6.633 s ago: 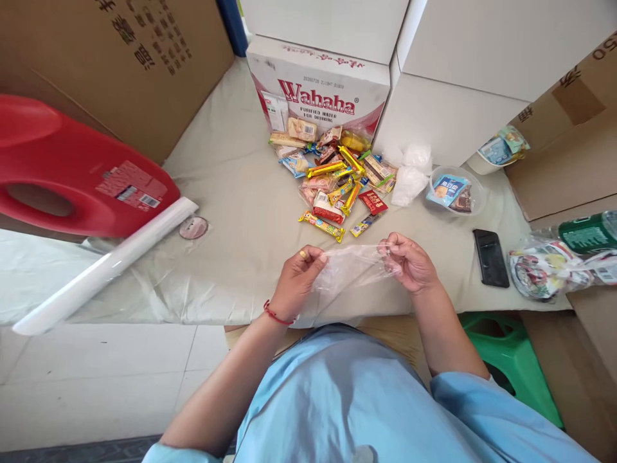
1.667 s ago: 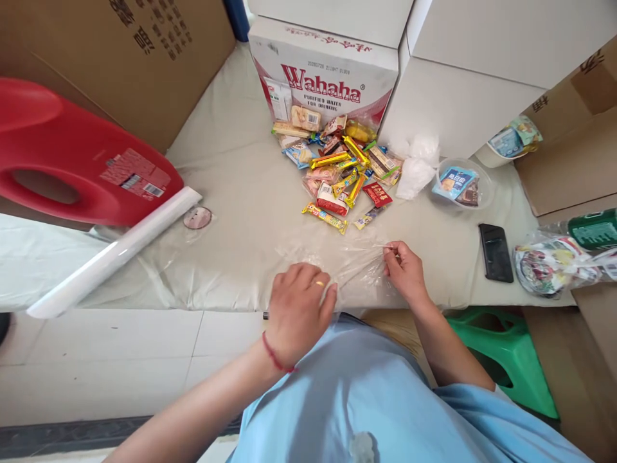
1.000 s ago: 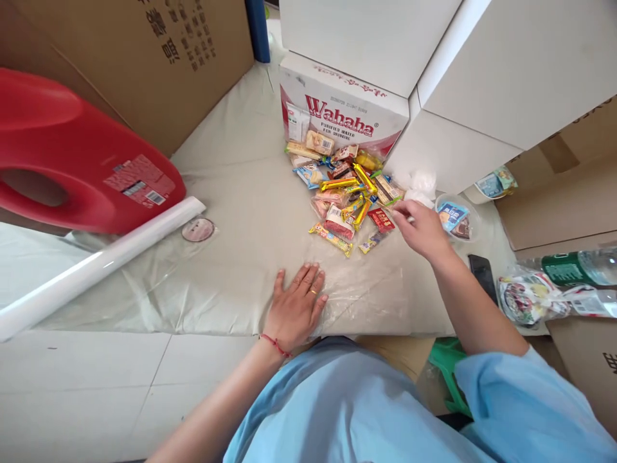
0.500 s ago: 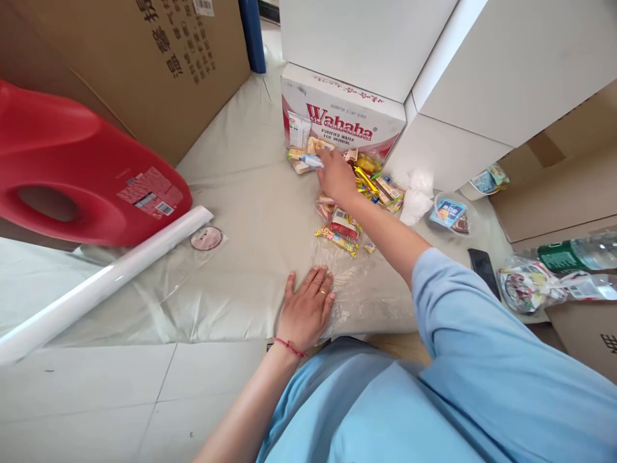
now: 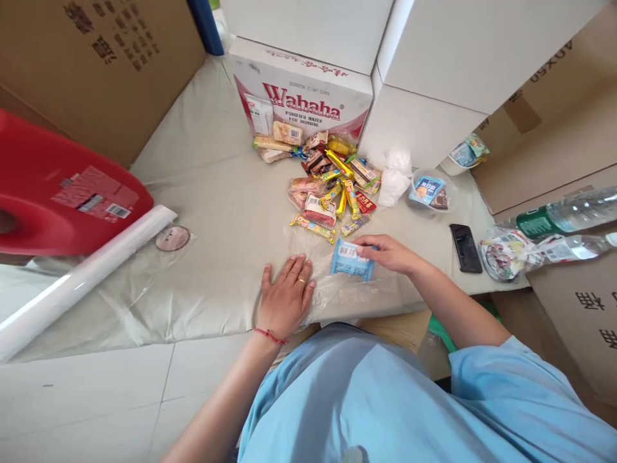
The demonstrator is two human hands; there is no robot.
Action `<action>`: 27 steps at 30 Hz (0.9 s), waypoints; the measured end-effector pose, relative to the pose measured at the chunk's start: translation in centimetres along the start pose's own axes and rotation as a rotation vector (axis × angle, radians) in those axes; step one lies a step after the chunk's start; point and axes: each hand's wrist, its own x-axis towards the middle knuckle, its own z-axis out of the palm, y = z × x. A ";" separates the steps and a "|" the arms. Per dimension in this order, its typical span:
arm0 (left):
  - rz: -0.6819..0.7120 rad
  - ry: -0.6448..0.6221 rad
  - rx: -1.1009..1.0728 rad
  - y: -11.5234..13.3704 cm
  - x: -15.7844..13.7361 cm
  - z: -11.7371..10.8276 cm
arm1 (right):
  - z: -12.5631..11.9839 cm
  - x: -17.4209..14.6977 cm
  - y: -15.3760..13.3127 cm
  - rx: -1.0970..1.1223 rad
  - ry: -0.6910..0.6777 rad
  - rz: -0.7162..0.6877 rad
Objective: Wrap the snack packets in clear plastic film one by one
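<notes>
A blue snack packet point(image 5: 348, 260) with a white label is pinched by its right side in my right hand point(image 5: 393, 253). It is just above the covered surface near the front edge. My left hand point(image 5: 285, 292) lies flat on the plastic cover point(image 5: 216, 257), fingers spread, holding nothing. Beyond both hands is a pile of wrapped snacks: yellow-wrapped sticks point(image 5: 340, 164), a red-labelled packet point(image 5: 320, 209) and pale wrapped biscuits point(image 5: 288, 133). A clear round tub point(image 5: 450, 193) to the right holds a blue packet point(image 5: 427, 188) and a brown one.
A Wahaha carton point(image 5: 303, 103) stands behind the snacks, beside white boxes point(image 5: 429, 116). At left are a red jug point(image 5: 96, 193) and a white roll point(image 5: 96, 276). Crumpled white plastic point(image 5: 395, 180), a phone point(image 5: 465, 248) and plastic bottles point(image 5: 569, 215) are at right.
My right hand has come back from the pile toward the front edge, bringing the blue packet. My left hand stays flat on the cover. The view has shifted slightly.
</notes>
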 end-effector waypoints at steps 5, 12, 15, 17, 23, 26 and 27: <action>-0.005 -0.001 0.064 0.3 -0.1 0.2 | 2.9 0.2 0.1 -0.597 0.183 -0.103; -0.039 0.026 0.102 1.3 -1.9 0.6 | 3.2 -1.8 0.0 -0.639 0.123 -0.122; -0.036 0.026 0.097 1.4 -2.4 0.8 | 3.4 -1.7 -0.1 -0.592 0.138 -0.233; -0.039 0.028 0.087 1.2 -2.5 0.8 | 4.0 -1.3 0.0 -0.624 0.089 -0.277; 0.122 0.051 -0.039 -0.9 -4.5 -1.0 | 3.5 -3.7 1.6 -0.539 0.092 -0.403; 0.295 0.004 -0.106 -2.0 -6.7 -1.8 | 2.7 -7.4 3.4 -0.459 0.097 -0.449; 0.318 -0.006 -0.099 -2.2 -7.3 -1.7 | 2.8 -8.7 4.1 -0.468 0.088 -0.440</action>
